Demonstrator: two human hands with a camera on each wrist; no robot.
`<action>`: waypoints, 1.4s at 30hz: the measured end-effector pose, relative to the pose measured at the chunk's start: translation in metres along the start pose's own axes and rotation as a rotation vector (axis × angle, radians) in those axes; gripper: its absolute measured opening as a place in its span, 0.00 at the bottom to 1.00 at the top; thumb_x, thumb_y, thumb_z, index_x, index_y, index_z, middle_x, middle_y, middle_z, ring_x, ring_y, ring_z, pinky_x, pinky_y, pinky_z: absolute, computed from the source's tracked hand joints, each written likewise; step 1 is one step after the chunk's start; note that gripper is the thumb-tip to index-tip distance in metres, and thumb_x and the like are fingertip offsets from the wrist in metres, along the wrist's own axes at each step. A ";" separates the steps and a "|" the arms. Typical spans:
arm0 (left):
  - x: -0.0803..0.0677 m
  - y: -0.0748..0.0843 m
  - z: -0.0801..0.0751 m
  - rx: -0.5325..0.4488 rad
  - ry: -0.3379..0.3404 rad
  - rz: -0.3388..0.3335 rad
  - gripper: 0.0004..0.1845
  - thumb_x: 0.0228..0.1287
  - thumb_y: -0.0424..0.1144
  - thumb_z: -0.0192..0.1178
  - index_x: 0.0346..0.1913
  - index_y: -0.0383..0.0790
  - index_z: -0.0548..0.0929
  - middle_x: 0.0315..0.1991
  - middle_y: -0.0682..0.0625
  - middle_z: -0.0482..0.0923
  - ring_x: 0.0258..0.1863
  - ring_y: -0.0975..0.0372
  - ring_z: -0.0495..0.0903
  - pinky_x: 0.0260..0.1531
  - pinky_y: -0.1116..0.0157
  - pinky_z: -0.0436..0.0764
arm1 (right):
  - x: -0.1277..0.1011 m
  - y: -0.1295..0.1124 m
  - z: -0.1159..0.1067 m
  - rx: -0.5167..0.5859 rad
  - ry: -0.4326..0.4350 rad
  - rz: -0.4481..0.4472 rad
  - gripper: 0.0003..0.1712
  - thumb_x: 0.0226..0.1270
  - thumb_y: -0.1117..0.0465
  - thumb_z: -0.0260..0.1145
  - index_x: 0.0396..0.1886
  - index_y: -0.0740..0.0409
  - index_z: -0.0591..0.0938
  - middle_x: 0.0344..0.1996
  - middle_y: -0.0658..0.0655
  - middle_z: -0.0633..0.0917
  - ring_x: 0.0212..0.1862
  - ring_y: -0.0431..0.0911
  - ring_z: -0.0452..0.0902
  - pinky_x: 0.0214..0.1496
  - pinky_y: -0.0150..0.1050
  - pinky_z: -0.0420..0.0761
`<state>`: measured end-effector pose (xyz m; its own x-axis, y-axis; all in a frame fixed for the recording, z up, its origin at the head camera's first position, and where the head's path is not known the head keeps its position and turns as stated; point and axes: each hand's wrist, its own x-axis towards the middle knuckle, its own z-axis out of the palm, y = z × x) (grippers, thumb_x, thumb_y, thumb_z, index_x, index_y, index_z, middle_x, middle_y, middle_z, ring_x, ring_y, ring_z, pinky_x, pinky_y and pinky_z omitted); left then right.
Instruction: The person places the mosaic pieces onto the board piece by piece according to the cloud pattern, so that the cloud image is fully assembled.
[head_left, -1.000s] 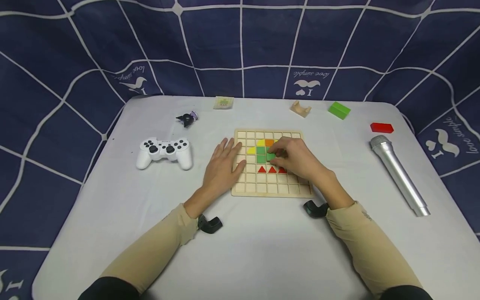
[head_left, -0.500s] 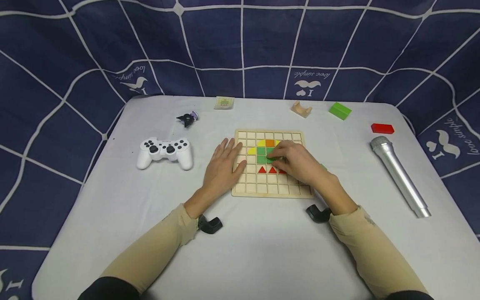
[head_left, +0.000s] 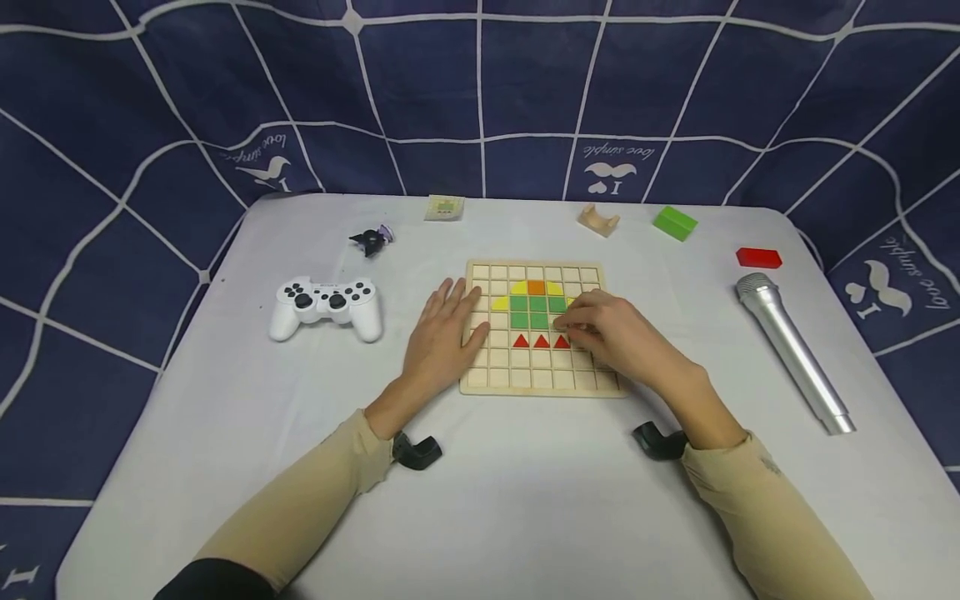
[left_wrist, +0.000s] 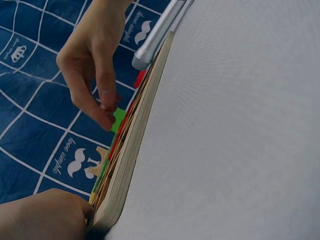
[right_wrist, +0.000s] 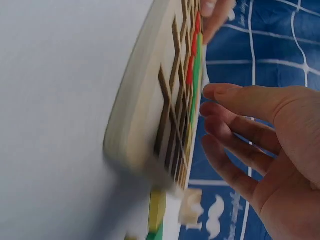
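Dark blue cloth with white lines (head_left: 420, 83) hangs behind a counter (head_left: 525, 500) under smooth white covering. On the counter's middle lies a square, pale wooden board (head_left: 542, 378), cut into a grid of shallow cells. The left hand (head_left: 444, 333) lies spread over its left edge, fingers straight; the right hand (head_left: 618, 329) has loosely bent fingers over the board's right part, nothing visibly pinched. A silvery microphone (head_left: 795, 354) with a mesh head lies well apart on the right. Flat green squares (head_left: 538, 320), yellow pieces (head_left: 500, 304), an orange square (head_left: 536, 287) and red triangles (head_left: 542, 342) sit in cells; right fingertips cover some. The right wrist view alone shows a blurred yellow block (right_wrist: 156, 210) past the board's corner; the left wrist view shows the grid nearly edge-on.
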<state>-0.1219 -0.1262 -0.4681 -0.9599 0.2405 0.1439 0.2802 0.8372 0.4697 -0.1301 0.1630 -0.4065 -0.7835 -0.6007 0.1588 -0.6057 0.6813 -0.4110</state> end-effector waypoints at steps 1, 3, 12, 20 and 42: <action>0.000 0.000 0.000 -0.001 -0.001 -0.001 0.34 0.81 0.53 0.51 0.82 0.43 0.64 0.84 0.41 0.54 0.86 0.50 0.46 0.86 0.56 0.42 | -0.004 0.002 -0.003 0.017 -0.004 0.024 0.12 0.69 0.67 0.74 0.51 0.59 0.92 0.47 0.55 0.89 0.52 0.50 0.84 0.56 0.50 0.86; 0.000 0.000 0.000 -0.003 0.000 0.000 0.34 0.81 0.53 0.51 0.82 0.43 0.64 0.84 0.41 0.54 0.86 0.50 0.46 0.86 0.56 0.42 | -0.011 0.009 -0.009 0.044 -0.009 0.076 0.13 0.70 0.67 0.73 0.53 0.58 0.91 0.48 0.55 0.89 0.50 0.49 0.84 0.54 0.50 0.86; -0.001 0.001 0.000 0.007 0.000 0.001 0.34 0.81 0.53 0.51 0.82 0.42 0.64 0.85 0.41 0.54 0.86 0.50 0.46 0.86 0.55 0.43 | -0.039 0.044 -0.028 0.106 0.021 0.294 0.17 0.64 0.66 0.78 0.53 0.53 0.91 0.44 0.51 0.90 0.46 0.46 0.83 0.55 0.52 0.88; -0.002 0.001 -0.003 0.002 -0.006 -0.012 0.34 0.81 0.53 0.51 0.82 0.43 0.64 0.85 0.42 0.53 0.87 0.51 0.45 0.86 0.56 0.43 | -0.055 0.061 -0.036 0.141 -0.055 0.355 0.23 0.59 0.67 0.81 0.56 0.56 0.90 0.51 0.57 0.90 0.49 0.51 0.83 0.61 0.59 0.85; -0.002 0.002 -0.001 -0.015 -0.007 -0.004 0.34 0.81 0.53 0.52 0.82 0.42 0.64 0.85 0.41 0.53 0.87 0.50 0.45 0.86 0.56 0.42 | -0.046 0.065 -0.019 0.104 0.190 0.328 0.15 0.58 0.64 0.82 0.46 0.53 0.92 0.37 0.52 0.89 0.40 0.47 0.81 0.47 0.24 0.81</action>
<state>-0.1195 -0.1258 -0.4662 -0.9609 0.2413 0.1358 0.2768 0.8305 0.4834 -0.1361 0.2424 -0.4232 -0.9508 -0.2635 0.1627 -0.3090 0.7725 -0.5548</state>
